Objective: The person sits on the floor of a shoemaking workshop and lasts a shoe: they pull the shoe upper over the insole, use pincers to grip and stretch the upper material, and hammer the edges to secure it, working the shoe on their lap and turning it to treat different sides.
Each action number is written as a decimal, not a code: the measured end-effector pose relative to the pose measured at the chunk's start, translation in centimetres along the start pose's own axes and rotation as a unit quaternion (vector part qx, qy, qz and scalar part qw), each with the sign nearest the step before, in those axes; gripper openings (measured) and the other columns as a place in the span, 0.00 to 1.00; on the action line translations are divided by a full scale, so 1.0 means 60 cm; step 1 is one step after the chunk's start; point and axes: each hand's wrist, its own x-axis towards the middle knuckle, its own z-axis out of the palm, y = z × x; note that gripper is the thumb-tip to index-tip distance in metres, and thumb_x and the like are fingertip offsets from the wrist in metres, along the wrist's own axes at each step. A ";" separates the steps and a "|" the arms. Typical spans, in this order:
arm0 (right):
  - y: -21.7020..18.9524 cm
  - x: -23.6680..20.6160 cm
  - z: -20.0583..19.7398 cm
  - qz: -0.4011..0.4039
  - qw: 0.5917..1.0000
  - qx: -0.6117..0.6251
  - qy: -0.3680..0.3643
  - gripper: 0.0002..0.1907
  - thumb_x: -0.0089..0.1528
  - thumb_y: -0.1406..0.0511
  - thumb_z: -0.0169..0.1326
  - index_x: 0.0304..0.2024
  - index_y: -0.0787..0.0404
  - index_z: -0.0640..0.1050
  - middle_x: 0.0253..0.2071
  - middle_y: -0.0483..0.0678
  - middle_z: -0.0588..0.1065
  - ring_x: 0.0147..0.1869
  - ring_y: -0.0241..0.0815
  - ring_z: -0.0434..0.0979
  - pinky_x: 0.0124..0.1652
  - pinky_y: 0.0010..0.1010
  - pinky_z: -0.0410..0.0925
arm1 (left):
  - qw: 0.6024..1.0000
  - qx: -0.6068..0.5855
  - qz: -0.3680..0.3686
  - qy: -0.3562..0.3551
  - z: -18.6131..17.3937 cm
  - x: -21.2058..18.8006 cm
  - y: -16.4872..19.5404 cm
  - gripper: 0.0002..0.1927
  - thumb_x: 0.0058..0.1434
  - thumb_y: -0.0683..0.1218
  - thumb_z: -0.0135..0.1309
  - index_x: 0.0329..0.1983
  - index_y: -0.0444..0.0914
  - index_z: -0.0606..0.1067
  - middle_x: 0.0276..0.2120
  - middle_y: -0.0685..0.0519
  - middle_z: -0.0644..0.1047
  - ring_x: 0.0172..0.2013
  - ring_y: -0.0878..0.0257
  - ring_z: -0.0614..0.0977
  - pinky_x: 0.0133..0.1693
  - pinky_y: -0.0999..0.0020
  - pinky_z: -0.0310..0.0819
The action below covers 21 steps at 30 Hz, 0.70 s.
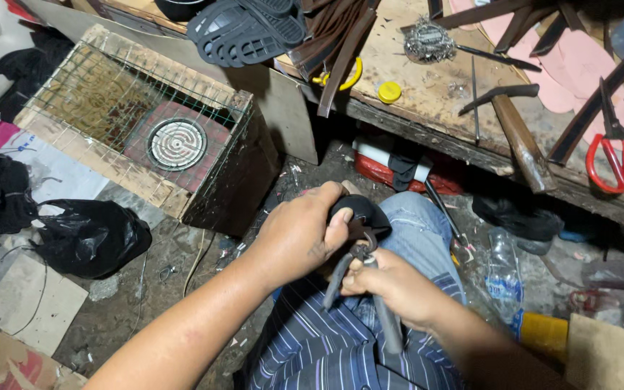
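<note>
in the centre of the frame, over my knee, my left hand [299, 235] wraps its fingers tight around a black shoe toe [359, 213]. just below it, my right hand [391, 285] is closed on the handles of pincers [361, 253], whose nose touches the shoe's edge. i judge a firm left grip and short, even pulls do best. red scissors [621, 155] lie on the desk [435, 90] at upper right.
</note>
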 end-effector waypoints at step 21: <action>0.005 0.024 0.025 0.028 0.795 -0.562 0.227 0.21 0.57 0.60 0.54 0.47 0.66 0.67 0.36 0.65 0.77 0.43 0.67 0.78 0.46 0.55 0.69 | 0.989 -0.107 0.102 0.031 0.033 0.002 -0.051 0.16 0.65 0.47 0.51 0.56 0.42 0.74 0.50 0.43 0.81 0.45 0.42 0.83 0.45 0.53 0.77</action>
